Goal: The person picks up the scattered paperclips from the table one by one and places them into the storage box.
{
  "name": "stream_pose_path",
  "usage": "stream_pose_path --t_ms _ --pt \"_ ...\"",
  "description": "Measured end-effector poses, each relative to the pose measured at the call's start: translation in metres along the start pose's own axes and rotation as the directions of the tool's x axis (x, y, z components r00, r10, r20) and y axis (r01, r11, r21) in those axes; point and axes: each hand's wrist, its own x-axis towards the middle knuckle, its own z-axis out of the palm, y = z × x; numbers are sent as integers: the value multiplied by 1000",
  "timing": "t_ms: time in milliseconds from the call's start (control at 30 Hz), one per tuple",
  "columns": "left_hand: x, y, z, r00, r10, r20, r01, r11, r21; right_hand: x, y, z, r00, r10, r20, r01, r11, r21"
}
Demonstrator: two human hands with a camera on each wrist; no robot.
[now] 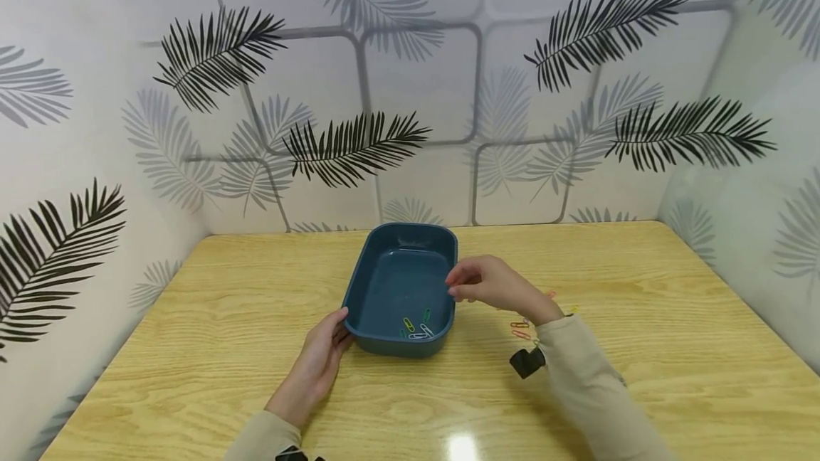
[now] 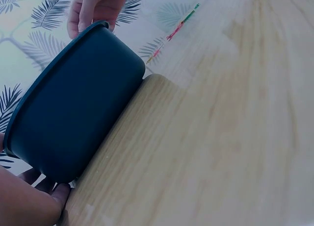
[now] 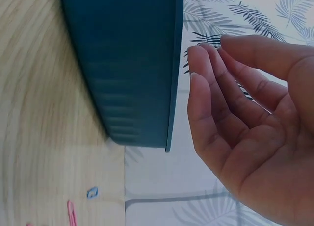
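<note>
Only the head view shows me paper clips (image 1: 418, 336) inside the tray (image 1: 398, 283), its long axis running forward from the left hand (image 1: 322, 353) gripping it; the right hand (image 1: 485, 282) hovers, relaxed.

Free air above the tray (image 1: 400, 276), its walls (image 1: 396, 348) around.

Dark blue is meeting yellow wood grain.
The bin (image 1: 403, 276) is showing plain dark blue, and its yellow clip (image 1: 408, 324), green clips (image 1: 426, 315) and white clips (image 1: 418, 336) are brightening it. The surface (image 1: 256, 297) is showing streaked yellow-tan grain, with pink clips (image 1: 521, 335) and a blue clip (image 3: 92, 192) dotting it. The pale wall (image 1: 416, 98) is carrying black and grey fronds (image 1: 355, 150) and grey rounded outlines (image 1: 478, 84); the sleeves (image 1: 589, 375) are showing plain beige.
</note>
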Motion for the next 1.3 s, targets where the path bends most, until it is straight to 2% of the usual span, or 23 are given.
stream_pose_path --t_ms 200,500,667,900,1167,1300 --pt "1 0 2 1000 6 13 -6 1000 -4 -10 11 -7 1000 4 -3 -4 998 -56" --pt "2 -2 3 999 11 31 -11 1000 -7 -30 40 -24 999 53 6 -52 990 -128" --pt "2 -1 2 999 9 32 -9 1000 -7 -42 51 -34 998 56 28 -48 976 -214" --pt "1 0 1 998 23 55 -23 1000 0 -55 58 -47 995 72 75 -47 954 -295" --pt "0 1 -1 999 19 43 -19 1000 -6 -63 56 -51 979 170 113 -128 943 -308" --pt "0 1 -2 999 20 33 -20 1000 -3 -64 57 -49 973 190 130 -139 935 -327"
